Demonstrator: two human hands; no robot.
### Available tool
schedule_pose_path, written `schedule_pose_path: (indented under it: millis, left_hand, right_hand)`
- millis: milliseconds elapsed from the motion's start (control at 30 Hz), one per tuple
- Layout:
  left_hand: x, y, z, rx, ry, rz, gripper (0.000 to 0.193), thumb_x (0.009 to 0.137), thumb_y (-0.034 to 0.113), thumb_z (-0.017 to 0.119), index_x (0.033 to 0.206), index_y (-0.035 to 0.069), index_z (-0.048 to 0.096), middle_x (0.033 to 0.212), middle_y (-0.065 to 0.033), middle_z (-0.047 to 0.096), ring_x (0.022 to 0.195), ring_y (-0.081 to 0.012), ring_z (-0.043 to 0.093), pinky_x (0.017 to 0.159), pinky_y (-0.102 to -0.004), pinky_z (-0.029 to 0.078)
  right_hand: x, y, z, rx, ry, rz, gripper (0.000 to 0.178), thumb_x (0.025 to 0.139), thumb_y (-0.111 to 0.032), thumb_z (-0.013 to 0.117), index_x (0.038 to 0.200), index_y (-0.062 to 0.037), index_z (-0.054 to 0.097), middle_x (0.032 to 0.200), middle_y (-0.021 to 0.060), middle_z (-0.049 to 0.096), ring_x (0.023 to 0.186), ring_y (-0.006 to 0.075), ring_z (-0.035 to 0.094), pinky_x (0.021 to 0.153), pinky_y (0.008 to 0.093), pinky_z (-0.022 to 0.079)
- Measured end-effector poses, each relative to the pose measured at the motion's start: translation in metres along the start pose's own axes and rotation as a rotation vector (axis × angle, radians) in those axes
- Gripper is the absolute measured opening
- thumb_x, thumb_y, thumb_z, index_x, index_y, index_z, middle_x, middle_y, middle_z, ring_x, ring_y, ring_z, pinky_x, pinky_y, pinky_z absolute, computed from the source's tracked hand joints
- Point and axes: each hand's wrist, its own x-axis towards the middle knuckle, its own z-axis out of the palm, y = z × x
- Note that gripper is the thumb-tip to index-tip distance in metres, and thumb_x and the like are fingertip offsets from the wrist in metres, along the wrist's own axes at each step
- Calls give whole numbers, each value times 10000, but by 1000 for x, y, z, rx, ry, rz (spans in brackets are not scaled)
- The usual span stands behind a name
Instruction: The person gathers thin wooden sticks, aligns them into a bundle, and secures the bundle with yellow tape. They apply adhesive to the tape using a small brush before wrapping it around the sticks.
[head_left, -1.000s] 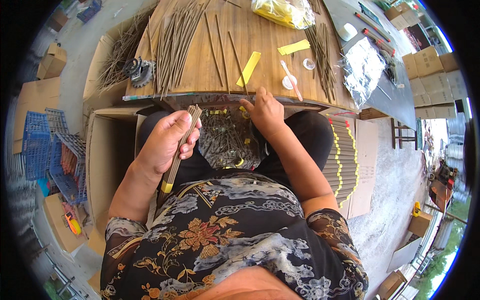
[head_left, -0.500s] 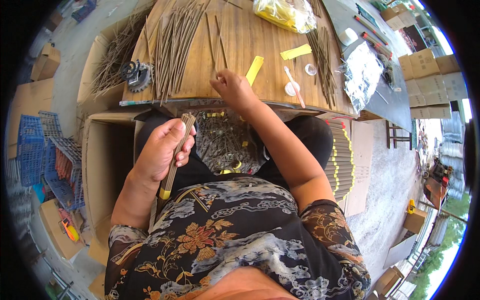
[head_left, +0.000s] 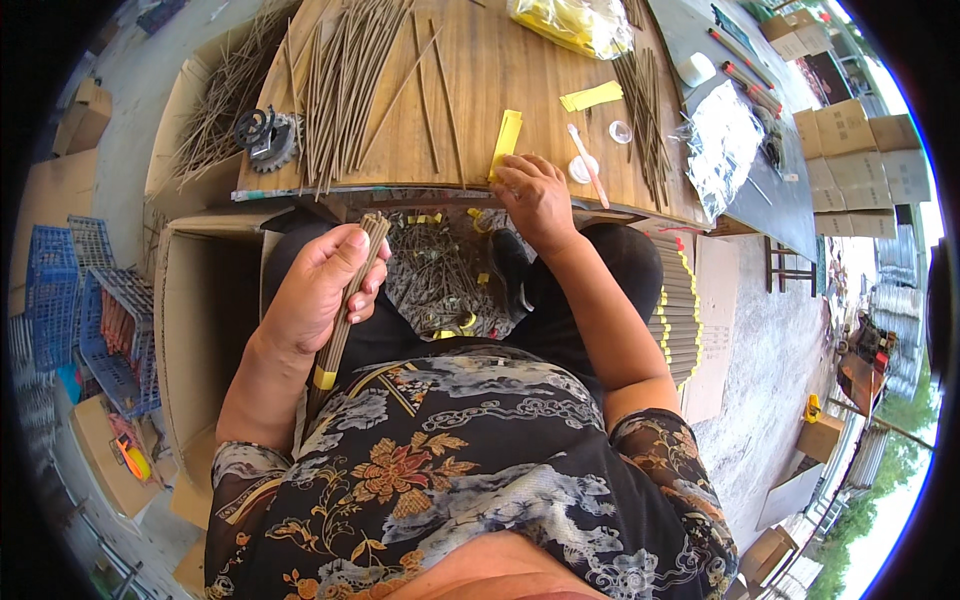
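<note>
My left hand (head_left: 325, 285) is closed around a bundle of thin brown incense sticks (head_left: 338, 345), held tilted over my lap. A yellow paper band (head_left: 325, 379) circles the bundle's lower part. At the table's near edge, my right hand (head_left: 537, 200) has its bent fingertips pinched at the near end of a yellow paper strip (head_left: 507, 135); the exact grip is partly hidden. More yellow strips (head_left: 591, 96) lie farther back. Loose incense sticks (head_left: 345, 90) are spread on the wooden table (head_left: 480, 70), a few lying apart near its middle.
A round white pot (head_left: 581, 171) with a pale stick across it stands right of my hand. A toothed metal device (head_left: 273, 143) sits at the table's left corner. Open cardboard boxes (head_left: 205, 320) stand at left. Yellow-banded bundles (head_left: 675, 310) lie beside my right knee.
My right hand has moved right and slightly nearer, from the loose sticks to the yellow strip. One more stick now lies slanted on the table. The left hand still holds its bundle.
</note>
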Motion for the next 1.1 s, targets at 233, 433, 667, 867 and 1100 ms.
schedule_pose_path:
  millis: [233, 433, 667, 867, 1100]
  left_hand:
    - [1, 1, 7, 7, 7, -6, 319, 908, 342, 420, 936, 26, 459, 660, -13, 462, 474, -34, 378, 409, -162, 326]
    - [2, 3, 16, 36, -1, -8, 314, 908, 337, 422, 932, 26, 464, 662, -13, 461, 479, -35, 382, 410, -163, 328]
    - [-1, 1, 27, 63, 7, -3, 302, 910, 316, 428, 936, 20, 481, 659, -15, 450, 480, -34, 374, 412, -163, 331]
    - [-10, 1, 45, 57, 18, -8, 279, 910, 297, 432, 923, 26, 500, 671, -21, 455, 478, -39, 369, 423, -157, 330]
    - [-16, 0, 58, 117, 32, 19, 274, 907, 293, 438, 942, 29, 504, 680, -21, 463, 488, -43, 371, 430, -158, 327]
  right_hand:
    - [6, 7, 4, 100, 51, 24, 68, 704, -100, 578, 754, -70, 612, 816, 48, 620, 828, 241, 573, 737, 362, 441]
    - [15, 18, 6, 286, 120, 295, 74, 726, -106, 594, 782, -62, 614, 797, 88, 614, 782, 286, 573, 692, 348, 459]
    - [54, -23, -64, 837, 493, 376, 114, 789, -27, 604, 891, 21, 594, 913, 70, 634, 800, 105, 579, 714, 221, 463]
    - [21, -80, -109, 1315, 173, 398, 62, 782, 3, 606, 830, -3, 567, 776, 21, 606, 671, 46, 545, 604, 161, 432]
    - [-1, -109, -115, 1571, -175, 527, 89, 831, -46, 540, 886, 21, 560, 823, 93, 611, 753, 163, 597, 719, 263, 463]
